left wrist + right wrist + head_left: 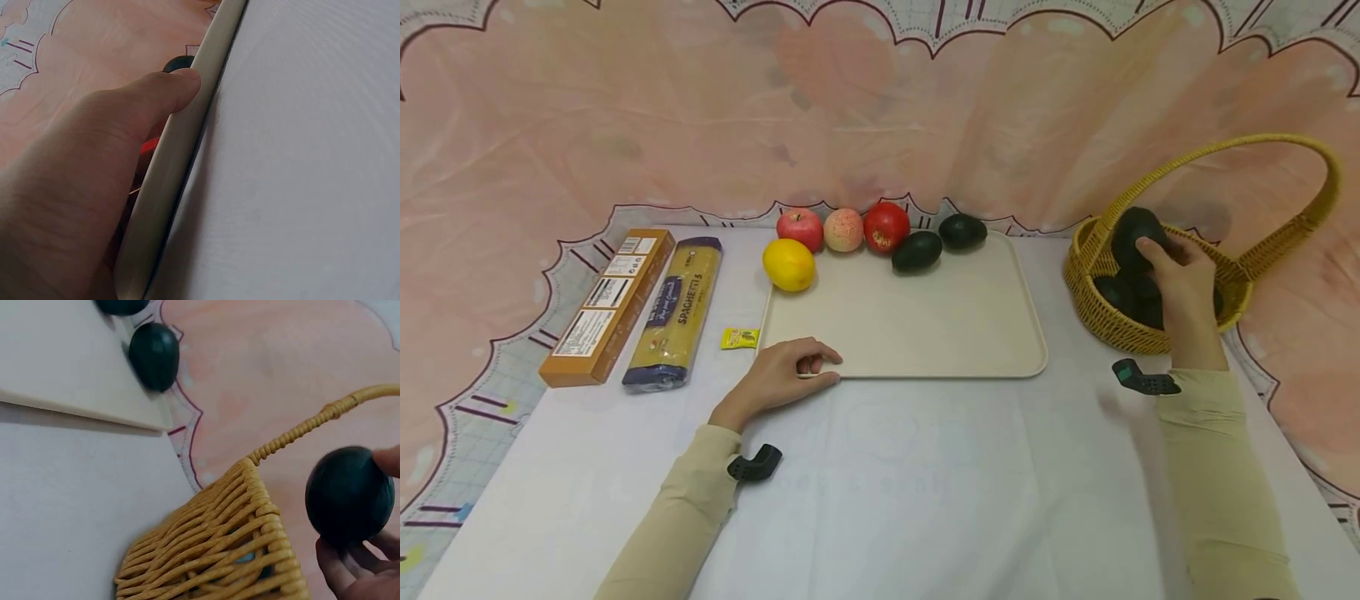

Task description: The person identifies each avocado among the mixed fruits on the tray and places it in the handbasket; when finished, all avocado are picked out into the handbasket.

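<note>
My right hand (1187,275) pinches a dark green avocado (1135,237) between thumb and fingers, at the top of a yellow wicker basket (1120,329). In the right wrist view this avocado (350,497) shows above the basket's rim. More dark avocados (1120,293) lie inside the basket, partly hidden by the hand. My left hand (782,371) rests at the near edge of a cream tray (910,333), with loosely bent fingers. The left wrist view has its thumb (169,90) against the tray's rim (181,137); the other fingers are hidden there.
Along the tray's far side lie a red apple (800,227), a peach (844,230), a pomegranate (887,227) and two avocados (917,252). A lemon (789,265) is at its left. Farther left are a small yellow packet (740,337), spaghetti (677,317) and a brown box (610,308).
</note>
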The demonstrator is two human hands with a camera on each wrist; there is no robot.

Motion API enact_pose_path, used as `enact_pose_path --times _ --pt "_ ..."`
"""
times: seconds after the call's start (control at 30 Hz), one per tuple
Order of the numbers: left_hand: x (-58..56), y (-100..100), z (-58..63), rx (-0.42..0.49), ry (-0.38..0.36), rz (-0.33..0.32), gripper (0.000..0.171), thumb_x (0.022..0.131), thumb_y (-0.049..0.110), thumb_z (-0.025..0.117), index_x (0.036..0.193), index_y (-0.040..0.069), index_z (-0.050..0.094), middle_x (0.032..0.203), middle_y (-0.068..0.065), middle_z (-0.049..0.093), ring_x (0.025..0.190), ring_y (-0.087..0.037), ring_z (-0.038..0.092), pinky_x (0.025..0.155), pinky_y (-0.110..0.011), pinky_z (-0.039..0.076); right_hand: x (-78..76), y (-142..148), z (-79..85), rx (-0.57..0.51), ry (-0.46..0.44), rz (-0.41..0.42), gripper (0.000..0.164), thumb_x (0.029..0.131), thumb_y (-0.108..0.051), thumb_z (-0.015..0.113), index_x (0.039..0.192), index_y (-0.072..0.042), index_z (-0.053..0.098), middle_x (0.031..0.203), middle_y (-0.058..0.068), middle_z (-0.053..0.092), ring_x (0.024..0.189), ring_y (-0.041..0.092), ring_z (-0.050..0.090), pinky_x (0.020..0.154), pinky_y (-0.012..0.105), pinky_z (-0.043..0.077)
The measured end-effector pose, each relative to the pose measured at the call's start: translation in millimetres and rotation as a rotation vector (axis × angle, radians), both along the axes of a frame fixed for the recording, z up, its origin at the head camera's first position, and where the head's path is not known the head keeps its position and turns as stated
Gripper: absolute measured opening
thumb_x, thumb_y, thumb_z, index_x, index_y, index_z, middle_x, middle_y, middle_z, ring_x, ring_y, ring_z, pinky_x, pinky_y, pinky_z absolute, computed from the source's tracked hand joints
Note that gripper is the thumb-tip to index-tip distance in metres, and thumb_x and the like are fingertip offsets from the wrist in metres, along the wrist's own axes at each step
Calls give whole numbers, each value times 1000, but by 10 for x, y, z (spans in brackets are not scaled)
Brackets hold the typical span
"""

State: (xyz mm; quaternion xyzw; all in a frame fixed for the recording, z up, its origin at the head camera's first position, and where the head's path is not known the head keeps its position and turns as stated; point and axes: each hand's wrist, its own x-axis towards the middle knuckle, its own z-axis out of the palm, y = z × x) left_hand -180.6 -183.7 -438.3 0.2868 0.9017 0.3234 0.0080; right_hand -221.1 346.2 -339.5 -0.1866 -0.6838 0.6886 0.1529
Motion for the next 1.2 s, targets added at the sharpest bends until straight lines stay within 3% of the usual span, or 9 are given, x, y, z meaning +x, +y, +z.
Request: enact_pose_path --times 0.13,0.27,0.43,0.53,0.63,0.73,1.0,1.2 --pt "1 -10 -22 -3 -4 9 22 83 44 69 100 31 66 77 11 50 70 -6 46 63 -22 36 -123 12 12 130 -66 36 61 81 -36 72 134 -21 46 110 -13 46 97 4 48 85 17 41" --pt "7 -15 -27 0 -8 13 21 83 43 70 100 31 67 77 11 51 70 -6 46 63 -22 36 -233 7 -2 331 -144 72 67 84 -43 66 140 -16 40 107 -15 42 92 2 47 73 13 46" --pt "15 -24 -20 -2 -6 12 22 83 44 69 100 31 67 77 11 51 70 -6 46 63 -22 36 -342 -29 -35 527 -239 87 74 84 -53 59 143 -15 37 114 -14 41 89 -2 42 87 26 42" --pt "16 -23 -20 -6 -4 9 22 83 44 69 101 31 66 77 12 50 70 -6 46 63 -22 36 -392 -51 -65 600 -283 87 76 84 -56 57 144 -14 38 127 -3 44 94 4 44 92 34 39" --pt "9 -21 -21 -8 -3 5 22 83 44 69 101 31 66 77 12 50 70 -6 46 63 -22 36 -432 -61 -97 636 -313 94 77 85 -56 54 144 -10 37 138 14 41 111 22 47 98 40 39" --pt "0 -15 -19 -5 -6 4 22 83 44 69 101 31 66 77 11 50 70 -6 45 63 -22 36 -464 -84 -125 658 -319 99 74 86 -54 52 142 -6 39 143 20 37 123 32 41 101 44 37" --pt "-15 4 -10 -4 7 1 21 83 44 69 100 31 66 77 11 50 69 -6 45 63 -22 36 -511 -126 -156 731 -347 117 71 88 -49 48 140 -1 39 141 25 37 129 40 36 107 50 32" --pt "-10 -3 -4 -4 4 6 22 83 45 69 100 31 67 77 11 50 70 -6 45 63 -22 36 -532 -171 -159 795 -348 129 66 91 -44 45 137 2 39 136 27 40 123 41 39 102 52 33"
